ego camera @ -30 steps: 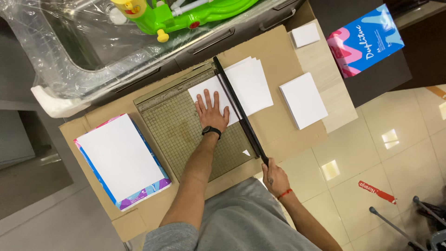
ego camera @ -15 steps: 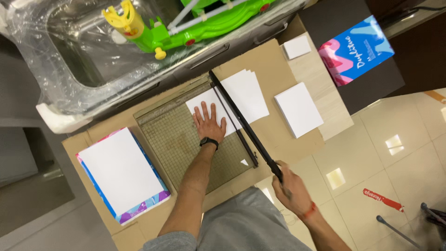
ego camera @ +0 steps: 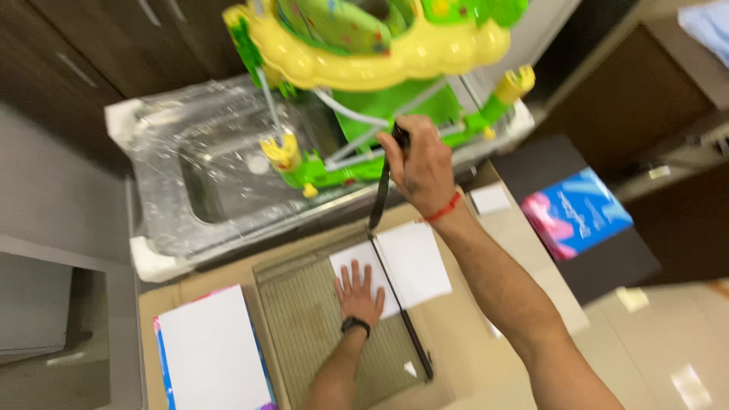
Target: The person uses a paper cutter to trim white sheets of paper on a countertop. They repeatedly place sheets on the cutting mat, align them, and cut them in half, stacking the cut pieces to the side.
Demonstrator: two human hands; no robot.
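Paper cutter [ego camera: 326, 334] on table: my right hand [ego camera: 421, 163] clamped on raised blade handle [ego camera: 383, 182], nearer it; left hand [ego camera: 359, 292] flat, fingers spread, pressing white sheets [ego camera: 414, 262] beside the blade's long axis.

Paper cutter [ego camera: 326, 326] on cardboard-covered table [ego camera: 456, 357]

head view, steeply down, close overhead

Looked like a home room used for storage and paper work: dark cupboards [ego camera: 91, 53], tiled floor [ego camera: 668, 357], plastic-wrapped sink [ego camera: 205, 175] carrying a baby walker [ego camera: 364, 53], cardboard bench [ego camera: 471, 334] with paper cutter [ego camera: 319, 319] and paper reams [ego camera: 577, 216].
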